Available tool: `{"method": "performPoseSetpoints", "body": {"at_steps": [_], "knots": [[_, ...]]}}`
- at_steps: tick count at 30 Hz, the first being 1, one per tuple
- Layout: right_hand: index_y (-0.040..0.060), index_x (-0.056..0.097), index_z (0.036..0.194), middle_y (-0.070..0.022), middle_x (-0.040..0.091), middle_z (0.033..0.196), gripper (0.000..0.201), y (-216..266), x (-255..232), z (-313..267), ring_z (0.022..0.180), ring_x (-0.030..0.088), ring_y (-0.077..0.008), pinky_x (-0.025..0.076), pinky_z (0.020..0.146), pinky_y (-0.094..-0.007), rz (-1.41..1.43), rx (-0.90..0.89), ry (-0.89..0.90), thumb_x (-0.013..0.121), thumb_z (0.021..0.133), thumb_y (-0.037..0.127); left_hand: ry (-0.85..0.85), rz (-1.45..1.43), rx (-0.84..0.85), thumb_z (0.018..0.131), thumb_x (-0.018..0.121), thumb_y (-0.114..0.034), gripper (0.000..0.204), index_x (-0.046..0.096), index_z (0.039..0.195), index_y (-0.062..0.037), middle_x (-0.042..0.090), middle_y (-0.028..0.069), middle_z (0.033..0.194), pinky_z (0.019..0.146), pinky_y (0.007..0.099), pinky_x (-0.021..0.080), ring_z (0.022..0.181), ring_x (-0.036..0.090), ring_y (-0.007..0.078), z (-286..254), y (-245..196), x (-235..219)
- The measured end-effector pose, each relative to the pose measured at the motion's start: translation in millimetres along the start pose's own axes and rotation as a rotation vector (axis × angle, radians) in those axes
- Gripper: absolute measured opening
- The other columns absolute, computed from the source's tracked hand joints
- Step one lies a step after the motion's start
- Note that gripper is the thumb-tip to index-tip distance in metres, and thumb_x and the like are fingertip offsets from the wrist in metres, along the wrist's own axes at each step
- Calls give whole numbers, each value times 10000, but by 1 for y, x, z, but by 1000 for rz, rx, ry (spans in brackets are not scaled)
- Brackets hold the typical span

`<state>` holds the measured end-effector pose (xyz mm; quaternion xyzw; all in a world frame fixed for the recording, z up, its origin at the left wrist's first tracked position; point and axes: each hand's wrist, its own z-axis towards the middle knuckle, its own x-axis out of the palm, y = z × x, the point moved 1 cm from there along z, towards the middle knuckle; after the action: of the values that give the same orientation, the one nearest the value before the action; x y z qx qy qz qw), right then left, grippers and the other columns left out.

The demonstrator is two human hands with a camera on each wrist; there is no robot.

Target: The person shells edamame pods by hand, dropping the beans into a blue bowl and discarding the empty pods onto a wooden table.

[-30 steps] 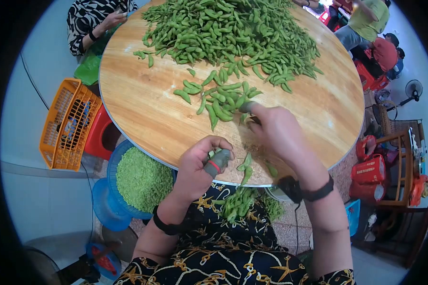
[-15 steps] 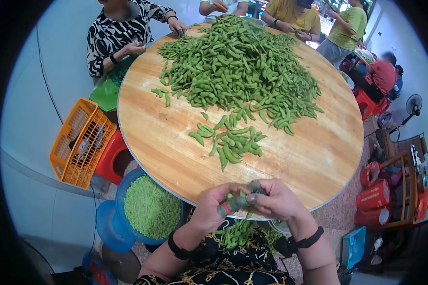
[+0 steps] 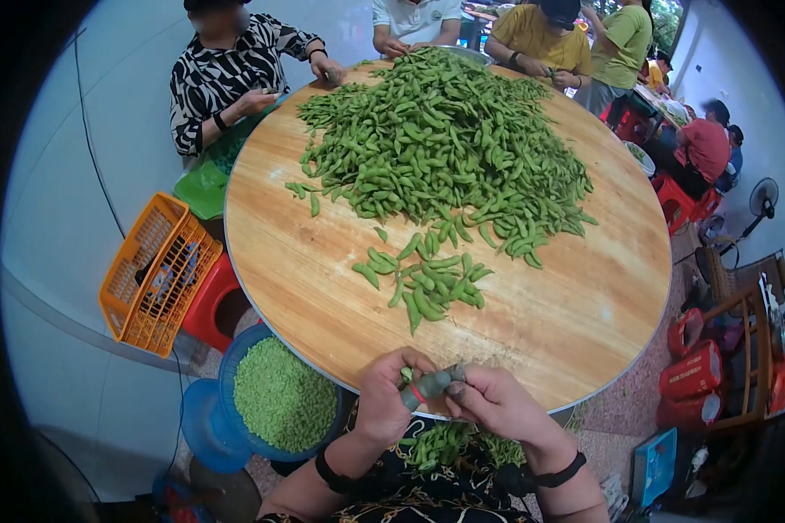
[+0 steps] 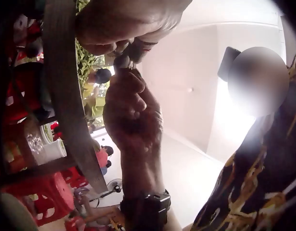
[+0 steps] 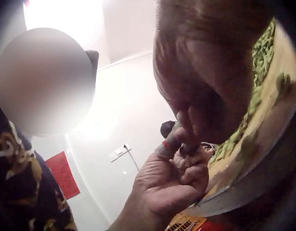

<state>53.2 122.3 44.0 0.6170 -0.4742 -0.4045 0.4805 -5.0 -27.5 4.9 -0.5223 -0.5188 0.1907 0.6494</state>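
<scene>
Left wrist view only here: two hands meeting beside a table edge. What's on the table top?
Observer: A big pile of green pods on the round wooden table, plus a small heap nearer the hands.
Operator: Hands holding anything?
Observer: Head view: left hand and right hand pinch one pod between them at the near edge.
Operator: Anything below the table?
Observer: A blue basin of shelled beans on the person's left, beside an orange basket.
</scene>
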Motion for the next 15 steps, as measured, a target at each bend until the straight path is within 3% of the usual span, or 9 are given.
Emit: {"method": "performPoseSetpoints", "body": {"at_steps": [3, 5, 6, 8, 10, 12, 13, 15], "knots": [[30, 521, 814, 32, 449, 593, 225, -3, 3, -1, 516, 377, -54, 311, 475, -208, -19, -45, -67, 390, 955, 145, 126, -45, -13, 763, 646, 23, 128, 544, 818, -33, 572, 20, 823, 680, 223, 435, 776, 532, 78, 1, -3, 0], [32, 527, 824, 35, 457, 600, 212, -10, 5, -3, 514, 384, -43, 306, 462, -196, 300, 82, 31, 401, 953, 143, 284, -75, 95, 760, 657, -5, 126, 546, 810, -39, 563, 13, 813, 676, 223, 429, 756, 523, 84, 2, 0, -5], [32, 527, 824, 35, 457, 600, 212, -8, 4, -4, 514, 384, -43, 306, 462, -196, 315, 97, 25, 401, 953, 143, 280, -78, 73, 760, 657, -5, 126, 546, 810, -39, 563, 13, 813, 676, 223, 429, 756, 523, 84, 5, 0, -8], [31, 532, 832, 35, 462, 603, 206, -6, 8, -8, 512, 386, -29, 297, 453, -180, 695, 236, 151, 405, 951, 142, 452, -181, 85, 753, 679, -27, 154, 545, 828, -39, 551, 11, 810, 688, 227, 436, 753, 527, 94, 2, 3, -14], [28, 536, 842, 36, 473, 602, 185, -11, 7, -7, 502, 381, -20, 290, 446, -172, 736, 235, 174, 428, 942, 141, 482, -328, -10, 756, 685, -34, 177, 538, 854, -29, 541, 14, 802, 727, 232, 453, 778, 540, 107, 2, 6, -14], [24, 545, 845, 36, 492, 608, 158, -8, 3, -4, 507, 396, -21, 305, 454, -175, 335, 24, -26, 462, 927, 130, 310, -168, 18, 770, 677, -29, 188, 533, 891, -28, 546, 29, 814, 692, 220, 461, 751, 552, 108, 2, 2, -3], [25, 559, 845, 35, 508, 613, 137, -7, 4, -1, 521, 415, -20, 321, 467, -177, 117, 9, -159, 486, 914, 119, 241, -110, 28, 794, 646, -9, 171, 529, 919, -23, 558, 31, 835, 651, 205, 467, 726, 562, 93, -2, -11, 11], [25, 562, 839, 35, 508, 613, 142, -6, 5, 2, 527, 419, -21, 326, 470, -179, 123, 6, -205, 487, 914, 120, 158, -54, 14, 785, 638, 3, 186, 527, 934, -15, 555, 29, 841, 631, 197, 439, 704, 540, 90, 0, 2, 9]]}}
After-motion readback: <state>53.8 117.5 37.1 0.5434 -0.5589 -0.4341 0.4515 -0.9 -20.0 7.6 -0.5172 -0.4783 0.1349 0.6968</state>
